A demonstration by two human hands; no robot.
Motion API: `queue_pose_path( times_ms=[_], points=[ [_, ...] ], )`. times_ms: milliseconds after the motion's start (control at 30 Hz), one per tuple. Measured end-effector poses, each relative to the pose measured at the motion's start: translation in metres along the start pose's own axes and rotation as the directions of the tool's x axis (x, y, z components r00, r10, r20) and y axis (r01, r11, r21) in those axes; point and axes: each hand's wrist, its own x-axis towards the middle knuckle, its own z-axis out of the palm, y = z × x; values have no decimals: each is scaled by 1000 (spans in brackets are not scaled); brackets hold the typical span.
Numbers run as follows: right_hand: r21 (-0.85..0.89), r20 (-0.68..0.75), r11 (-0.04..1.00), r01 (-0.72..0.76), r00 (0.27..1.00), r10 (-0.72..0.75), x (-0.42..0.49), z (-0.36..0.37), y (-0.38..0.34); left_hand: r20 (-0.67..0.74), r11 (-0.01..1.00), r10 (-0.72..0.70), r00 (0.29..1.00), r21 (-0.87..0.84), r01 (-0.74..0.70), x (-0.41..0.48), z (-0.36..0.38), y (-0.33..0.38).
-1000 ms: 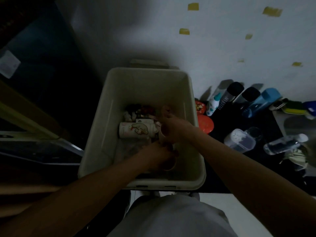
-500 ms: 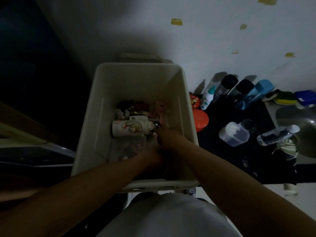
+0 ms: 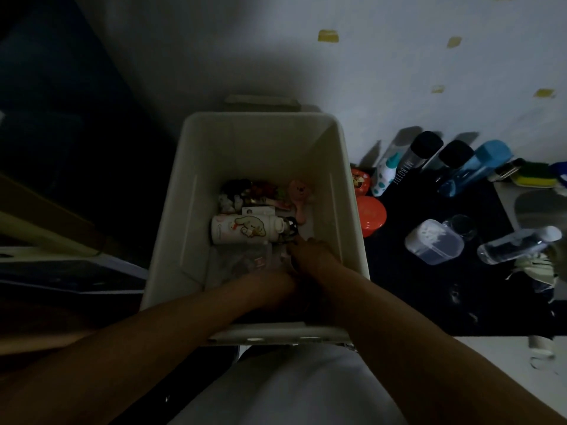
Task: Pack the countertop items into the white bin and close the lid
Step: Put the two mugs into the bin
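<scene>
The white bin [image 3: 260, 148] stands open in front of me in dim light. On its floor lie a white cartoon-print bottle [image 3: 245, 230], a pink toy brush [image 3: 299, 194] and a heap of small dark items [image 3: 245, 191]. Both my hands are down inside the bin at its near right corner. My right hand [image 3: 310, 256] is just right of the bottle's cap, and my left hand [image 3: 270, 286] is close beside it, nearer to me. Their fingers point down into shadow, so whatever they hold is hidden. The lid [image 3: 260, 99] shows behind the bin.
On the dark countertop to the right are two orange round containers [image 3: 371, 214], several upright bottles [image 3: 423, 151] along the wall, a blue bottle [image 3: 478, 167], a clear box [image 3: 435, 240], a lying clear bottle [image 3: 518, 245] and a sponge [image 3: 534, 176].
Both hands have sunk deeper into the bin toward its near right corner. The pale cup-like things they held are now out of sight, and the pink brush is uncovered.
</scene>
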Motion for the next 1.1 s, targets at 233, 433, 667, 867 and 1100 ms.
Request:
queue_pose_path(
  times_ms=[233, 433, 667, 867, 1100],
  points=[
    [-84, 23, 996, 14, 1000, -12, 7, 9, 2, -154, 990, -54, 987, -141, 33, 2, 14, -39],
    [-103, 65, 995, 13, 998, -6, 10, 10, 4, -314, 980, -79, 946, -200, 15, 6, 11, -44],
    [-81, 85, 997, 18, 996, -11, 10, 9, 5, -219, 1000, 16, 976, -23, -21, 14, 18, -39],
    [-59, 89, 998, 3, 996, 2, 14, 9, 3, -180, 997, -8, 984, 69, 20, 32, 33, -40],
    [-102, 71, 994, 27, 997, -20, 9, 9, 1, -258, 973, 54, 965, 231, 7, 40, 40, -46]
  ],
)
